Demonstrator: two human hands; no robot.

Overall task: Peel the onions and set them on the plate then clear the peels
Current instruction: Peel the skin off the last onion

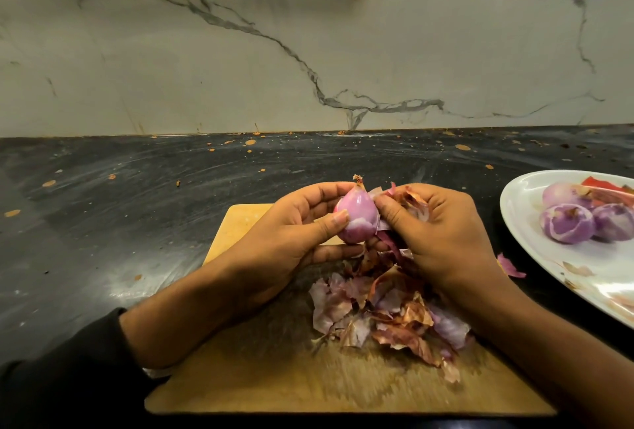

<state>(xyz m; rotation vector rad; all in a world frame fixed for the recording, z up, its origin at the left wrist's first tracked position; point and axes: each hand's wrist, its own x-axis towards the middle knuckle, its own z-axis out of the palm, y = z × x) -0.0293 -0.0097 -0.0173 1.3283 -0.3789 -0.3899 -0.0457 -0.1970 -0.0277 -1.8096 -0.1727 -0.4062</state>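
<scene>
While held over the tan wooden chopping board point(260, 370), small glossy purple onion point(355, 219) upright, dry tip up, clamped by curled left hand point(291, 240), right hand point(442, 233) just beside (nearer the white oval plate point(525, 209)), pinching loosened papery brown skin point(413, 200).

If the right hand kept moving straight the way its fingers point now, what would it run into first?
The right hand, gripping loose peel, points leftward at the onion held in the left hand. It already touches the onion, so that comes first, then the left fingers behind it.
</scene>
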